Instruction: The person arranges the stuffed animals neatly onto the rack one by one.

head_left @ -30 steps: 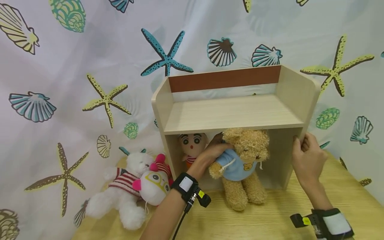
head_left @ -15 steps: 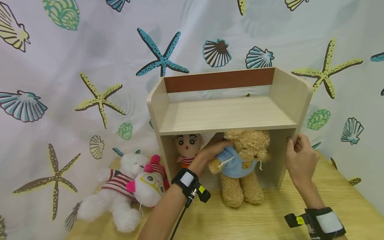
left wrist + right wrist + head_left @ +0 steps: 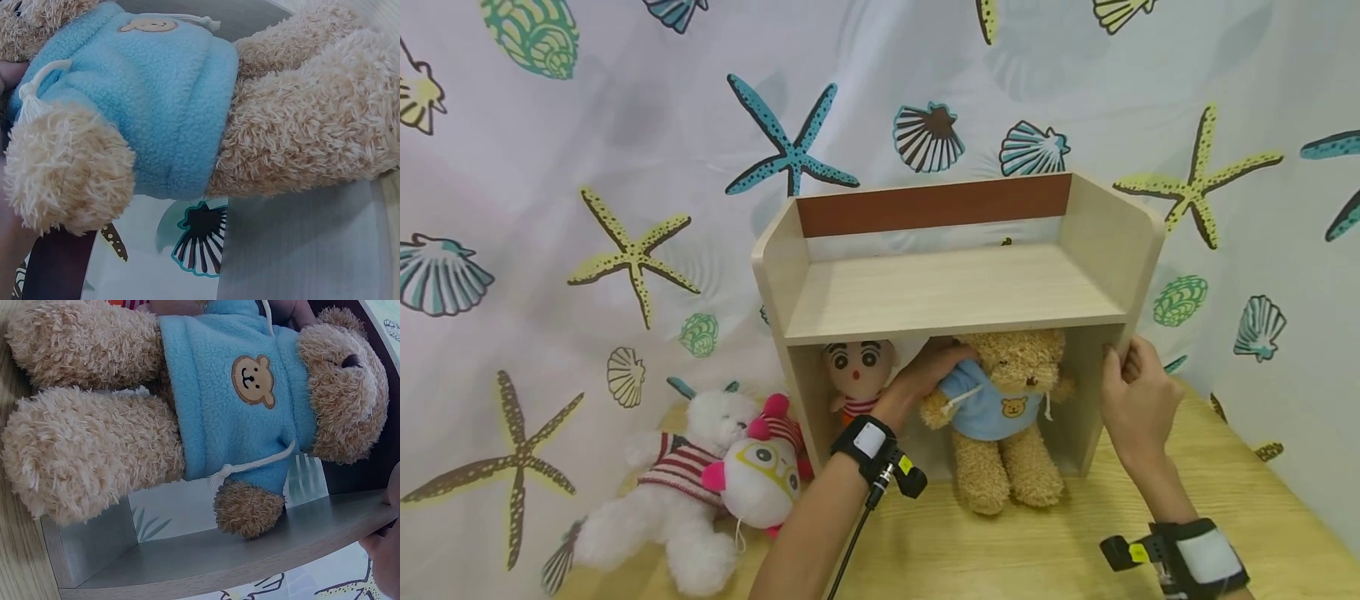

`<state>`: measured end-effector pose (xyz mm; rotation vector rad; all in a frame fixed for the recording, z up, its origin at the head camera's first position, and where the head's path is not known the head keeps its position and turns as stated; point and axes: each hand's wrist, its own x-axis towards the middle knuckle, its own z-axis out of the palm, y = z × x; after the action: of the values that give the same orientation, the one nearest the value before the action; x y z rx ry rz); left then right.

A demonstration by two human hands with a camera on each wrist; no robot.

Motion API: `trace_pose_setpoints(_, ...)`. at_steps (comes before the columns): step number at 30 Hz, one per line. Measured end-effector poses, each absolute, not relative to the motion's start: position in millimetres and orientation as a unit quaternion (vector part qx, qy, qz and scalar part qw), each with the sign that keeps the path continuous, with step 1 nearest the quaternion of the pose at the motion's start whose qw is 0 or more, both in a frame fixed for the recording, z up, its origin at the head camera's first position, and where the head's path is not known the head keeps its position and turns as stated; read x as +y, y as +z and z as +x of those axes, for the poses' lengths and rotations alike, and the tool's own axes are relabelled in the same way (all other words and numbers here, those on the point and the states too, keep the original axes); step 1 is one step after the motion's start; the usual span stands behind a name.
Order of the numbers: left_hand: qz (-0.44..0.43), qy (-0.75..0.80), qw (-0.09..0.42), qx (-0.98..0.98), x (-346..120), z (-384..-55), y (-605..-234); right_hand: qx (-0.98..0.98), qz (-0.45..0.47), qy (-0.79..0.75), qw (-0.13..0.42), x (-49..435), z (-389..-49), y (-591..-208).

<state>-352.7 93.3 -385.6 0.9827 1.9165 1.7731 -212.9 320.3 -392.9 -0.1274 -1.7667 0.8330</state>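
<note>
A curly-haired tan teddy bear point(image 3: 988, 412) in a light blue hoodie stands upright in the lower compartment of a small wooden shelf point(image 3: 955, 287), its feet out past the front edge. My left hand point(image 3: 936, 368) holds it at the neck and shoulder; the fingers behind it are hidden. In the right wrist view, the bear's hoodie point(image 3: 231, 394) shows a bear-face patch. With thumb and fingers my right hand point(image 3: 1142, 400) pinches the front edge of the shelf's right side panel. A doll point(image 3: 857, 371) with big eyes stands at the left inside, partly behind my left forearm.
Left of the shelf, a white plush bear point(image 3: 688, 475) in a striped top leans back beside a white and pink plush toy point(image 3: 760, 479). All stand on a wooden tabletop point(image 3: 977, 554). A sea-pattern cloth point(image 3: 880, 50) hangs close behind.
The teddy bear has moved right and slightly deeper into the compartment with my left hand. My right hand keeps its place on the side panel. The head view has turned a little to the right.
</note>
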Motion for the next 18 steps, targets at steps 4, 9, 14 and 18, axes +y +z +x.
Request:
trace_pose_setpoints(4,0.316,0.607,0.174,0.708,91,-357,-385,-0.752,-0.055,0.359,0.550,320,-213,-392)
trace_pose_setpoints(9,0.289,0.603,0.183,0.721,92,-361,-382,-0.756,-0.063,0.356,0.546,320,-213,-392)
trace_pose_setpoints(14,0.329,0.614,0.168,0.698,99,-366,-382,-0.756,-0.066,0.350,0.549,319,-212,-391)
trace_pose_setpoints(18,0.342,0.624,0.170,0.682,102,-372,-382,-0.756,-0.064,0.350,0.549,321,-212,-390)
